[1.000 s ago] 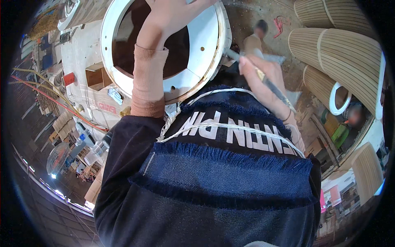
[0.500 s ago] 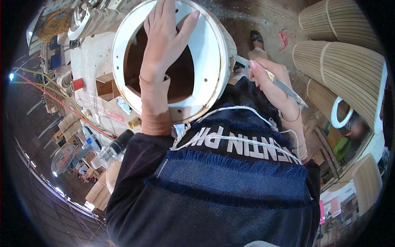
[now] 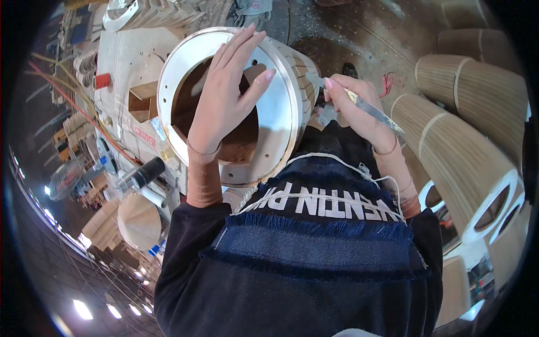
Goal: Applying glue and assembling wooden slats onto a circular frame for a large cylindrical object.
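Observation:
A hollow, barrel-like wooden shell [image 3: 306,70] lies on its side with a white end ring [image 3: 283,106] facing left; small holes dot the ring. Across its opening reaches my left hand [image 3: 224,92], fingers stretched and thumb apart, holding nothing. Whether the palm presses on the ring is hard to tell. In my right hand [image 3: 356,106] is a long flat metal scraper [image 3: 376,112], gripped between thumb and fingers. Its tip meets the striped side wall of the shell. Below that hand is a pale translucent piece [image 3: 327,115], whose kind I cannot make out.
Several ribbed wooden shells [image 3: 471,87] stand along the right. On the white worktop [image 3: 126,62] at left are an open wooden box [image 3: 143,104] and a red roll [image 3: 102,81]. A black cylinder [image 3: 149,171], hoses [image 3: 84,118] and a fan [image 3: 67,180] are nearer left.
The shell sits lower in view and shows more of its side wall. The scraper tip has moved from beside the shell's edge onto that wall. My left hand stays over the opening.

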The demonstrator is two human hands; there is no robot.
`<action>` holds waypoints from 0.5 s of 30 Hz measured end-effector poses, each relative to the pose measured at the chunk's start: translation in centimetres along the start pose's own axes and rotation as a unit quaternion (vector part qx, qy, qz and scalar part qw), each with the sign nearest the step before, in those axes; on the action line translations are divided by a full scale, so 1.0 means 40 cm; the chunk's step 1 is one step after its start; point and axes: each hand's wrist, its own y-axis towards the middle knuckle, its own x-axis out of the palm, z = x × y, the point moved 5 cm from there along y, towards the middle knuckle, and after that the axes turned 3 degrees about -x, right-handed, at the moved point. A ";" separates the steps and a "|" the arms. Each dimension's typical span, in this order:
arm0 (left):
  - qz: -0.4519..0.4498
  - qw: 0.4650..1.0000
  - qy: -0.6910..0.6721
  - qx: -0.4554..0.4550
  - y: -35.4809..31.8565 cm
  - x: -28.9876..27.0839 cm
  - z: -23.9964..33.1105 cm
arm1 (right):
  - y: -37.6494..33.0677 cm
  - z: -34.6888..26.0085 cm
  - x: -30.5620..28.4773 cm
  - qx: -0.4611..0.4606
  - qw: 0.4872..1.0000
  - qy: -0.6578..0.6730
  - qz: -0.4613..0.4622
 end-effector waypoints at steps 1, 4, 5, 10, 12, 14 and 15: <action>0.005 1.000 0.001 -0.012 -0.004 -0.006 0.009 | 0.025 -0.003 -0.006 -0.004 1.000 -0.003 -0.027; 0.022 0.995 -0.031 -0.097 -0.018 -0.002 0.027 | 0.099 -0.010 -0.016 -0.027 0.994 -0.003 -0.102; 0.027 0.993 -0.029 -0.110 -0.026 0.009 0.040 | 0.124 -0.010 -0.015 -0.029 0.993 -0.001 -0.116; 0.082 0.971 0.033 -0.224 -0.109 0.088 0.122 | 0.213 -0.029 -0.008 -0.094 0.985 0.007 -0.146; 0.107 0.959 0.045 -0.258 -0.140 0.109 0.140 | 0.234 -0.030 -0.008 -0.080 0.980 0.022 -0.179; 0.108 0.938 0.058 -0.325 -0.165 0.128 0.142 | 0.246 -0.036 -0.003 -0.095 0.976 0.003 -0.194; 0.110 0.934 0.057 -0.336 -0.170 0.138 0.143 | 0.250 -0.040 -0.001 -0.110 0.975 -0.009 -0.194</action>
